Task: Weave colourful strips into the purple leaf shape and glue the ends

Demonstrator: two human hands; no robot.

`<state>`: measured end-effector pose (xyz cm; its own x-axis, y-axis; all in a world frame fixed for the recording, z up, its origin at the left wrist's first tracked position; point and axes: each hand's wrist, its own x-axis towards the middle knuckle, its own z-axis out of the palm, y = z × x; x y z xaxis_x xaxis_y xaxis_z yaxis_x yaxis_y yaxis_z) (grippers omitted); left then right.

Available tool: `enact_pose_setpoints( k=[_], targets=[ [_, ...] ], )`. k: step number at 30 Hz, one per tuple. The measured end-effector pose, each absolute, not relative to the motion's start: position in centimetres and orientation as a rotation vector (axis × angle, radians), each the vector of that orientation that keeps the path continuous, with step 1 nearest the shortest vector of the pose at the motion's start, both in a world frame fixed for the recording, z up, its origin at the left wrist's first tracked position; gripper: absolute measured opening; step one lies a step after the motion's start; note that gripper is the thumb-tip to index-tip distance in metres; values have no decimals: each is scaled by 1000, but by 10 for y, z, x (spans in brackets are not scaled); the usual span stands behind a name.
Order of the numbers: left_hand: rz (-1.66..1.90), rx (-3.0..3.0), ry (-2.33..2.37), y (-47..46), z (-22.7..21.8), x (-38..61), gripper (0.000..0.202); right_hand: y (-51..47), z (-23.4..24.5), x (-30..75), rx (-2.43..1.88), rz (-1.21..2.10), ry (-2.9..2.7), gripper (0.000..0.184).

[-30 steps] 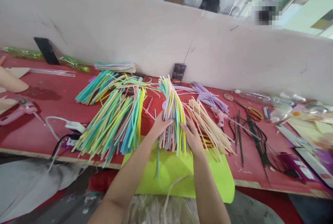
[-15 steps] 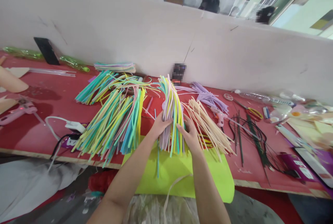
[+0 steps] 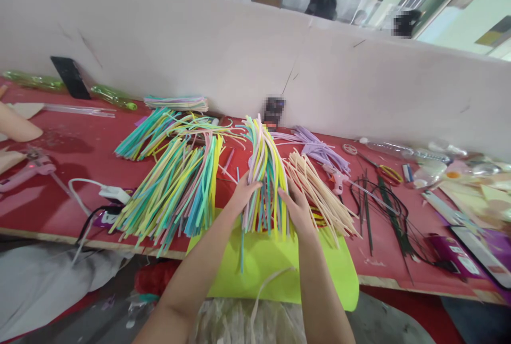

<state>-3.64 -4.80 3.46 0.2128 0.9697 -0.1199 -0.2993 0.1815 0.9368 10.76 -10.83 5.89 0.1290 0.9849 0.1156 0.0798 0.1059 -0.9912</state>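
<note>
In front of me stands a bundle of pastel pipe cleaners (image 3: pixel 266 173), yellow, lilac, pink and aqua, gathered at the top and fanned out below. My left hand (image 3: pixel 248 190) wraps its left side, thumb across the front strands. On the opposite side my right hand (image 3: pixel 296 204) holds the strands, thumb in front and fingers partly hidden behind. A lime-green sheet (image 3: pixel 275 275) lies beneath. To the left spreads a large pile of mixed pipe cleaners (image 3: pixel 171 189); to the right is a peach bunch (image 3: pixel 319 189). One blue pipe cleaner (image 3: pixel 241 253) hangs onto the sheet.
Lilac pipe cleaners (image 3: pixel 319 147) lie behind, near a pink glue gun (image 3: pixel 338 180). Scissors (image 3: pixel 389 174), dark wires and a purple box (image 3: pixel 453 256) sit to the right. At left are a power plug (image 3: pixel 114 194), another glue gun (image 3: pixel 27 171) and a person's arm (image 3: pixel 18 120).
The bundle has spread wider at its lower part, showing gaps between strands. My right hand has moved slightly right, while my left hand has stayed nearly in place.
</note>
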Motion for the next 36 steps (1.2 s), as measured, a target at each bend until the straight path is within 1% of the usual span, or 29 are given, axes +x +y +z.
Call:
enact_pose_setpoints(
  k=[3,5,11,17,21,25,28,32,34,36],
  targets=[
    [1081,896,855,-49,37,-36,32,-108,56,110,-1193,1030,-1211,45],
    [1074,904,849,-50,40,-37,32,-107,54,109,-1198,1019,-1203,45],
    [1095,1098,966,-51,44,-36,49,-106,55,102,-1234,997,-1223,48],
    [1045,1227,1026,-49,40,-35,35,-109,59,100,-1276,947,-1297,62],
    [1047,1256,1090,-48,37,-35,35,-109,59,103,-1310,985,-1262,51],
    [1048,1229,1055,-47,36,-35,41,-109,55,106,-1375,1092,-1097,44],
    [1061,1230,1040,-47,36,-36,43,-108,54,105,-1350,1110,-1051,46],
    [1068,1210,977,-48,37,-35,39,-106,60,102,-1284,1067,-1203,58],
    [1060,1221,984,-48,37,-36,36,-106,62,102,-1301,1039,-1238,56],
    [1051,1255,1017,-48,38,-36,37,-107,62,104,-1333,1052,-1226,48]
  ],
)
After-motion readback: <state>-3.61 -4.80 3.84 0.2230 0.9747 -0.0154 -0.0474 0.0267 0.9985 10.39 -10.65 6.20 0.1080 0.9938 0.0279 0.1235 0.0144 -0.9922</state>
